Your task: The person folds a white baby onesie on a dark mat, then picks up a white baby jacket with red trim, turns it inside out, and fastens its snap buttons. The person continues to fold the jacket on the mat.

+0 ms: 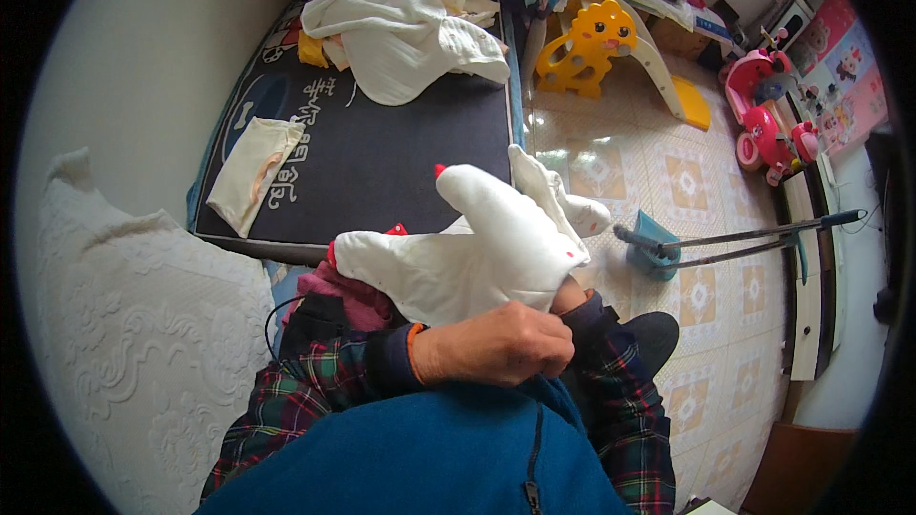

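A white padded baby garment (436, 265) with red trim lies across my lap, one rounded sleeve or leg pointing up and away from me. My left hand (501, 343) is curled closed at the garment's near edge, with cloth apparently pinched in its fingers; the fingertips are hidden. Of my right hand (567, 295), only the part by the wrist shows beyond the dark cuff; the rest is out of sight in or behind the garment. Another part of the white cloth (544, 175) hangs over towards the floor on the right.
Ahead is a dark mat (401, 150) bearing writing, with a folded cream garment (247, 175) and a white hooded cloth (401, 36) over piled clothes. Right stand a blue dustpan (655, 250) with long handles, a yellow toy slide (601, 36) and a pink ride-on toy (766, 136). White lace fabric (164, 315) lies left.
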`<action>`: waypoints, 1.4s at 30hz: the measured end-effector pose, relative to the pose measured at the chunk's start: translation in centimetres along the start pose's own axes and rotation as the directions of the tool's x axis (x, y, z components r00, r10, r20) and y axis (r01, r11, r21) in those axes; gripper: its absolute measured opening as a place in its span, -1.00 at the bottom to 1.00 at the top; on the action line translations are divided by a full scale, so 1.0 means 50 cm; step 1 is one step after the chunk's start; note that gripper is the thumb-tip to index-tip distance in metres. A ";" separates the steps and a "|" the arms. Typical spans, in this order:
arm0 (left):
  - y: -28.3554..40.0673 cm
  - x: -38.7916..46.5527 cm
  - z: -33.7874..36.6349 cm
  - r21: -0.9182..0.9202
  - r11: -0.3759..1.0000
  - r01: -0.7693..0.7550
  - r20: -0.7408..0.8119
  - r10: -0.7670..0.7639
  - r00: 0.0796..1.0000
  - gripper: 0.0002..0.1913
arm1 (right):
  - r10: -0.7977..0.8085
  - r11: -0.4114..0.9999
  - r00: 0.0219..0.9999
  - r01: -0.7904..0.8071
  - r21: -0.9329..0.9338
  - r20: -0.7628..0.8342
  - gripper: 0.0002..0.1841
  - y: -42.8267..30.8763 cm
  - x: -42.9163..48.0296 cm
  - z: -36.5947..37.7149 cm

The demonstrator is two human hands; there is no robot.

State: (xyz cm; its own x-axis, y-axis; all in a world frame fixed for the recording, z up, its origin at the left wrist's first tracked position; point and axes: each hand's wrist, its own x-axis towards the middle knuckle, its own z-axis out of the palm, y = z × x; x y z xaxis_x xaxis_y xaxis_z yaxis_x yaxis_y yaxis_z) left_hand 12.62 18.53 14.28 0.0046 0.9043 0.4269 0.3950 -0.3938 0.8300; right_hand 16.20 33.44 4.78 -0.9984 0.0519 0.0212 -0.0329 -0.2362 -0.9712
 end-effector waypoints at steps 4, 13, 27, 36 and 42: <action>-0.017 -0.021 -0.109 -0.021 1.000 0.019 -0.624 -0.028 0.781 -0.82 | 0.187 0.860 0.977 -0.214 0.464 0.103 -0.51 -0.016 -0.004 -0.035; -0.083 -0.087 -0.194 -0.151 0.889 0.433 -0.834 -0.350 0.427 -0.77 | 0.218 0.812 0.961 -0.276 0.514 0.173 -0.47 -0.015 -0.047 -0.041; -0.106 -0.110 -0.168 -0.371 0.815 0.445 -0.501 -0.580 0.643 -0.75 | 0.295 0.802 0.920 -0.386 0.456 0.259 -0.50 -0.023 -0.029 -0.054; -0.084 -0.098 -0.164 -0.108 0.849 0.518 -0.650 -0.454 0.609 -0.99 | 0.308 0.809 0.912 -0.401 0.429 0.272 -0.52 -0.017 -0.039 -0.032; -0.088 -0.084 -0.168 0.230 0.799 0.556 -0.633 -0.311 0.709 -0.88 | 0.294 0.833 0.918 -0.383 0.399 0.267 -0.53 -0.014 -0.043 -0.032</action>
State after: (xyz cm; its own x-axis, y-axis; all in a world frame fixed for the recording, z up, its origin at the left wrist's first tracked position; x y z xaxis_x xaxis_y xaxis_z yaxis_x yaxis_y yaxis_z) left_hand 3.17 15.09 11.86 -0.7015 0.6589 0.2717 0.5294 0.2265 0.8176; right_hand 18.43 35.06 5.05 -0.9380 -0.2812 -0.2026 0.3370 -0.6037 -0.7224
